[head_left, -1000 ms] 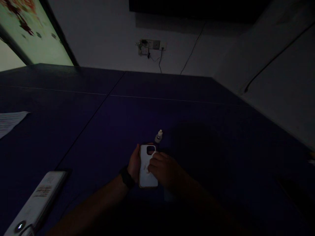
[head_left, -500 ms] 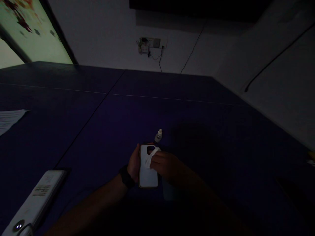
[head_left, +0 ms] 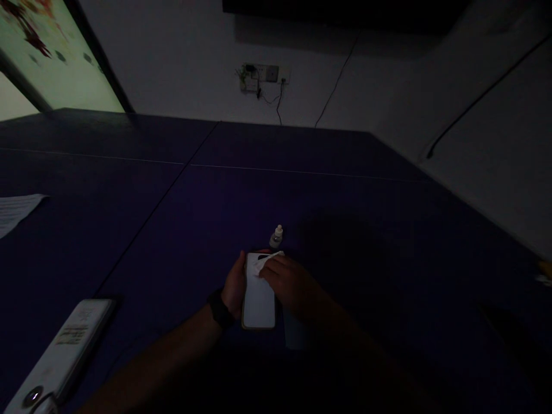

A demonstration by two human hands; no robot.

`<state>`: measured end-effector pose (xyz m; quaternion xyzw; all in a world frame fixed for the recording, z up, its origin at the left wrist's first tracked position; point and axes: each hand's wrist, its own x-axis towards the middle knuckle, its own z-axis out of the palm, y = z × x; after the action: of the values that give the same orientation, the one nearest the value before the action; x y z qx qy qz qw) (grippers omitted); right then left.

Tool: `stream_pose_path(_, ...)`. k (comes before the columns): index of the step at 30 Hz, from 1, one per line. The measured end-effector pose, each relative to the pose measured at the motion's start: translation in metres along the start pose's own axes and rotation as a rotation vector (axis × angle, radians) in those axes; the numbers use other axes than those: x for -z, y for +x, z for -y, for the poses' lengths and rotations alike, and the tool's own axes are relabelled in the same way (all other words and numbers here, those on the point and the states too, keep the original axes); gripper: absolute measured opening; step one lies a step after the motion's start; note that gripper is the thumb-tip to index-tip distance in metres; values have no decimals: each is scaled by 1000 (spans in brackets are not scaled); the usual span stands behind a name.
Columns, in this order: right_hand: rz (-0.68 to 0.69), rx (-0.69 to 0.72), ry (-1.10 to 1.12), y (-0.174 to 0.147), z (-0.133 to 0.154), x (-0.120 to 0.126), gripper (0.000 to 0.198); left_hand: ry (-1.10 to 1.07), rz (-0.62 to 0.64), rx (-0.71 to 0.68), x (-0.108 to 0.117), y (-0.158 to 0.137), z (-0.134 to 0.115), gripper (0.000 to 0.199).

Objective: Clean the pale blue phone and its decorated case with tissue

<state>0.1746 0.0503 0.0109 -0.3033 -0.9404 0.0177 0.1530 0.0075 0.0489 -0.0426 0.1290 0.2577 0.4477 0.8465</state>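
Observation:
A pale phone case [head_left: 259, 305] with a thin darker rim and a camera cutout at its top end lies in my left hand [head_left: 235, 287]. The fingers go round its left side and behind it, and a dark band circles that wrist. My right hand [head_left: 293, 284] is closed on a crumpled white tissue [head_left: 265, 263], which rests on the upper part of the case and partly covers the cutout. Just beyond the case stands a small clear bottle [head_left: 276, 237] with a white cap. Under my right hand, a dark flat rectangular thing [head_left: 295, 333] is partly hidden.
The dark blue surface [head_left: 207, 213] has seams across it. At lower left lies a long white device [head_left: 64, 351] with a round button and a cable. A printed paper sheet [head_left: 19, 210] is at the left edge. Wall sockets [head_left: 265, 73] with cables are at the back.
My right hand has moved the tissue up the case, and it now covers more of the camera cutout. My left hand keeps its hold on the case.

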Motion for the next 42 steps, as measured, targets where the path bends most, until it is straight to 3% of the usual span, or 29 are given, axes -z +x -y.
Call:
stream_pose_path(6, 47, 134, 65, 0, 6, 1, 19, -3, 2, 4, -2, -1, -1, 50)
stream_pose_path(10, 27, -8, 76, 2, 4, -1, 16, -13, -9, 10, -5, -2, -2, 51)
stream_pose_path(15, 85, 95, 165, 2, 3, 0, 15, -16, -23, 32, -11, -3, -4, 48)
stream_pose_path(19, 49, -18, 155, 4, 7, 0, 15, -50, -26, 18, -16, -4, -5, 45)
stream_pose_path(24, 101, 88, 195, 1, 3, -1, 15, -44, 5, 30, -15, -4, -4, 48)
stream_pose_path(28, 16, -6, 164, 3, 3, 3, 11, -104, 13, 58, -16, -9, -9, 50)
stream_pose_path(31, -33, -63, 141, 4, 1, 9, 19, -109, 55, 69, -17, -13, -12, 49)
stream_pose_path(35, 7, -8, 232, -1, -9, 14, 15, 59, 156, 69, -14, -15, -10, 61)
stream_pose_path(37, -43, -7, 296, -3, -16, 17, 15, 165, 189, 39, -10, -13, -7, 71)
stream_pose_path(39, -195, -64, 330, -4, -21, 21, 14, 249, 203, 22, -6, -10, -3, 79)
stream_pose_path(42, -406, -133, 328, -3, -20, 25, 14, 353, 123, 37, -1, -6, 4, 78)
